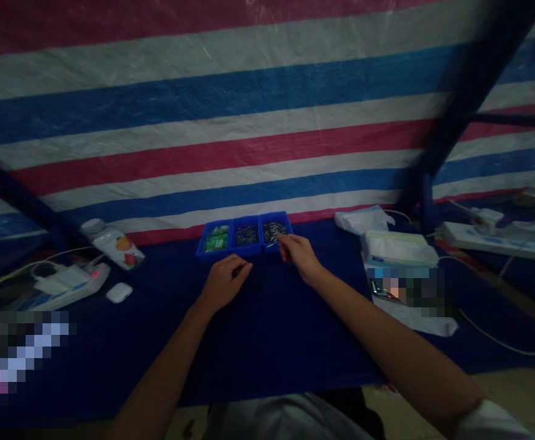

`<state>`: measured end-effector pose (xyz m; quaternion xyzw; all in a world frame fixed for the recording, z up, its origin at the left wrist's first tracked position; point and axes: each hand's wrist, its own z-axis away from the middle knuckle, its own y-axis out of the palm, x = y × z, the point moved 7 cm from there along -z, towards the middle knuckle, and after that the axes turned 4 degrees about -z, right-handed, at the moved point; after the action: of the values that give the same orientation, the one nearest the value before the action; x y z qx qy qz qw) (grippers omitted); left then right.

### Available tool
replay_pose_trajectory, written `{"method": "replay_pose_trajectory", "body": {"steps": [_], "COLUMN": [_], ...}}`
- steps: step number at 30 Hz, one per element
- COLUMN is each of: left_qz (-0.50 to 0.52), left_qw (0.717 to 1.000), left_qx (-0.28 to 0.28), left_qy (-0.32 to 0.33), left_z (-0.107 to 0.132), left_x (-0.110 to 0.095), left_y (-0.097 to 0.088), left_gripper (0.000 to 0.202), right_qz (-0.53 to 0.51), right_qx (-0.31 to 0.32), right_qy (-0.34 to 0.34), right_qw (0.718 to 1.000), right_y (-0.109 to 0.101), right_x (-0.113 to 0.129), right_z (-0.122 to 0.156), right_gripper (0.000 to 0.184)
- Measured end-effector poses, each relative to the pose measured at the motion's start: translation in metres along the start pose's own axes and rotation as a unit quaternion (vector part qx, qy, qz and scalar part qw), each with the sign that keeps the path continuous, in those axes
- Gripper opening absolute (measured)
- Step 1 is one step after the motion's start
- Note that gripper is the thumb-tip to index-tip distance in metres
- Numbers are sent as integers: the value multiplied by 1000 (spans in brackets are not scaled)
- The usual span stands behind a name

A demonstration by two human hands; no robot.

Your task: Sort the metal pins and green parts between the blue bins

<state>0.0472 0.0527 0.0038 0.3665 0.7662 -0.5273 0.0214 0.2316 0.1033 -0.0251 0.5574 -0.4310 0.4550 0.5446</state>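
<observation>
Three joined blue bins stand at the back of the table. The left bin [202, 245] holds green and white pieces, the middle bin [247, 250] small dark metal pieces. In the right bin [274, 216] lie small shiny metal parts that look like screws. My right hand [300, 256] is at the front edge of that bin, its fingertips pinched together; anything between them is too small to make out. My left hand [224, 281] rests in front of the left and middle bins, fingers curled towards the thumb. What it may hold is hidden.
On the left are a bottle [114, 244], a power strip [77, 290] with plugs and a small white case [119, 293]. A tissue pack [400, 247], white plastic wrapping [363, 220] and a partly blurred phone-like object [386, 290] lie right. Striped sheeting [249, 140] hangs behind.
</observation>
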Motion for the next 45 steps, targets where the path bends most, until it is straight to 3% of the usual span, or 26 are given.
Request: {"method": "replay_pose_trajectory", "body": {"steps": [12, 16, 21, 27, 32, 35, 37, 40, 42, 45], "left_qz": [1, -4, -8, -12, -12, -18, -28, -78, -126, -187], "left_qw": [1000, 1000, 1000, 1000, 1000, 1000, 999, 993, 989, 982], "left_qx": [2, 2, 6, 8, -3, -7, -35, -84, -77, -19], "left_qy": [-3, -2, -6, 3, 8, 0, -1, 3, 7, 5], "left_z": [0, 0, 1, 1, 0, 0, 0, 1, 2, 3], "left_x": [-1, -1, -1, 2, 3, 2, 1, 3, 5, 11], "left_y": [-1, 0, 1, 3, 2, 0, -5, -12, -10, 0], "left_gripper": [26, 22, 18, 20, 20, 23, 20, 20, 28, 46], "right_qz": [5, 19, 71, 176, 212, 208, 216, 258, 300, 321], "right_qx": [-22, 6, 46, 150, 179, 119, 2, -163, -195, -174], "right_qy": [12, -2, -25, -43, -52, -75, -131, -204, -202, -125], "right_qw": [1000, 1000, 996, 972, 959, 968, 968, 930, 912, 923], "right_y": [-3, 2, 10, 26, 33, 25, 7, -23, -35, -47], "right_x": [1, 4, 0, -12, -18, -10, 6, 26, 29, 17], "right_z": [1, 2, 0, 7, 12, 8, 5, 4, -2, -19], "right_gripper": [30, 29, 15, 10, 10, 15, 18, 20, 23, 27]}}
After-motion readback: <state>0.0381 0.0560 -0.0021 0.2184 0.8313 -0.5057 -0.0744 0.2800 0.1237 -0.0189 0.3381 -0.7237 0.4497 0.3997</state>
